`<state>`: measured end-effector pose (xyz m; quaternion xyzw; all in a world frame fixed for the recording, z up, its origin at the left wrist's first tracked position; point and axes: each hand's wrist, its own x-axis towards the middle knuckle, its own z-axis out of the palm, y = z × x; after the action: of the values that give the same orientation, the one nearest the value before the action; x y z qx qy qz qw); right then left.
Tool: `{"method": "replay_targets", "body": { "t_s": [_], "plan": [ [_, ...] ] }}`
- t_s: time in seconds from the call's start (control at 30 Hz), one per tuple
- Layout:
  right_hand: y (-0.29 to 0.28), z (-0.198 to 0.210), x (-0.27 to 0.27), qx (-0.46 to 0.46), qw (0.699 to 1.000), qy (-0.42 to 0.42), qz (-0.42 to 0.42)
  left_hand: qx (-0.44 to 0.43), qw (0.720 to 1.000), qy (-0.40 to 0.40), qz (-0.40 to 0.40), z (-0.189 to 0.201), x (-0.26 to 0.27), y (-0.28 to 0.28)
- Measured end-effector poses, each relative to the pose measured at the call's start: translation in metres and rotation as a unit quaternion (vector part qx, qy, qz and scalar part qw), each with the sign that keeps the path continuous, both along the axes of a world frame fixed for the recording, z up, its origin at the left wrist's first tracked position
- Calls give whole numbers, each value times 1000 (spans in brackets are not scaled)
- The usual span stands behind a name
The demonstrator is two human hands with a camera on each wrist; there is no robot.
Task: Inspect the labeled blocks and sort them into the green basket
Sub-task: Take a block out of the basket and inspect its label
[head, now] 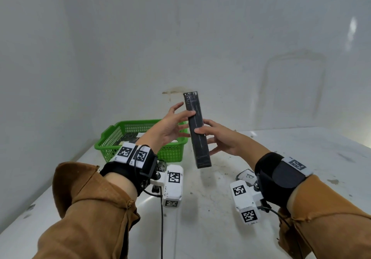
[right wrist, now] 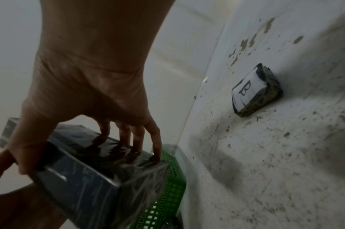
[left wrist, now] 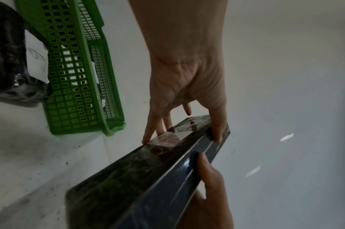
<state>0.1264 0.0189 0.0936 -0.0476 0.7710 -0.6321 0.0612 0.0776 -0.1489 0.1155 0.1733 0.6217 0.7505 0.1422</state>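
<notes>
A long black block (head: 197, 130) wrapped in shiny film is held upright in the air, just right of the green basket (head: 112, 138). My left hand (head: 174, 124) pinches its upper half, thumb on one edge and fingers (left wrist: 152, 131) on the opposite face of the block (left wrist: 140, 178). My right hand (head: 218, 138) grips the middle from the other side, with its fingers (right wrist: 138, 139) on one face of the block (right wrist: 85, 182) and the thumb across the near side. No label shows on the visible faces. Dark labeled blocks lie inside the basket.
A small dark block with a white label marked B (right wrist: 253, 91) lies on the scuffed white table (head: 200, 208), partly hidden behind my right wrist (head: 246, 176). Another dark wrapped block with a white label (left wrist: 11, 62) sits against the basket's outer wall (left wrist: 75, 80). A white wall stands behind.
</notes>
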Motion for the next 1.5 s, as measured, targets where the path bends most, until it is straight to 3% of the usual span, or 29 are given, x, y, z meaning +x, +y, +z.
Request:
{"method": "replay_targets", "body": {
  "t_s": [0.13,0.2,0.3,0.43,0.57,0.67,0.8,0.87,1.0,1.1,1.3,1.5],
  "plan": [
    [-3,-1,-4,36,994,41,-92,-4,1000,-2,11,3,0,3],
    [-5,-6,-10,108,979,92,-147,-2,1000,-7,12,5,3,4],
    [-5,-9,-11,165,967,131,-146,15,998,4,60,5,1,8],
    [1,6,-3,-7,993,80,-84,68,994,-23,77,0,-7,3],
    [11,12,-9,-197,979,17,-53,128,991,-34,26,-5,-6,0],
    [10,10,-5,-213,977,-15,25,174,983,-40,-34,-6,-1,3],
    [5,6,-1,-208,977,-12,56,215,972,-67,-71,-6,-1,3],
    [8,5,1,-211,975,-9,73,183,979,-59,-70,-8,-2,3],
    [8,1,-1,-143,988,36,51,17,998,42,-34,-8,4,7],
    [4,0,-3,-71,996,58,15,6,998,54,-23,-6,7,10],
    [0,5,0,-24,996,88,-22,28,998,49,-12,-5,6,9],
    [-5,1,-2,-9,996,87,-34,-38,993,92,58,-9,3,15]
  ]
}}
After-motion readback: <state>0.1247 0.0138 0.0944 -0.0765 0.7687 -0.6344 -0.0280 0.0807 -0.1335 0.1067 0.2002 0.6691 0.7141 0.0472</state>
